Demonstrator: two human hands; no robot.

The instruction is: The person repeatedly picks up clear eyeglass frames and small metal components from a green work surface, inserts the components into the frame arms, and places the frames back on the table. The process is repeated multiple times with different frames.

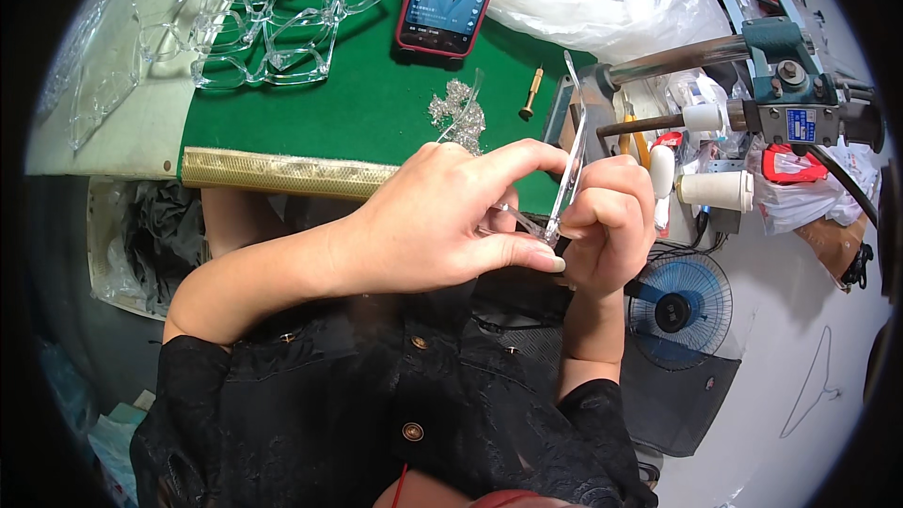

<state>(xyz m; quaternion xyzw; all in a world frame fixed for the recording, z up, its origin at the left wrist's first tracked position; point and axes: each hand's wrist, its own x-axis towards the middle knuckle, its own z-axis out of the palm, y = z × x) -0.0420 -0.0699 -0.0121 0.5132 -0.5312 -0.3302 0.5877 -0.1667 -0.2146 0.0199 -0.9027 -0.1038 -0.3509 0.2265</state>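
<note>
Over the front edge of the green mat, both my hands hold a pair of clear plastic glasses (576, 146). One clear temple points up and away from me, past the mat's right side. My left hand (442, 212) is closed on the frame, thumb and fingers pinching it near the hinge. Curled fingers of my right hand (609, 221) press against the same hinge end from the right; whether they also hold something small is hidden. Just beyond my left hand lies a heap of tiny metal screws (459, 118). A small brass screwdriver (533, 94) rests on the mat to its right.
Several clear glasses frames (268, 33) are piled at the far left. A phone (447, 0) and a plastic bag (602, 0) lie at the back. A gold perforated strip (282, 172) edges the mat. At right are a metal bench machine (790, 75), a white cup (715, 190) and a fan (673, 310).
</note>
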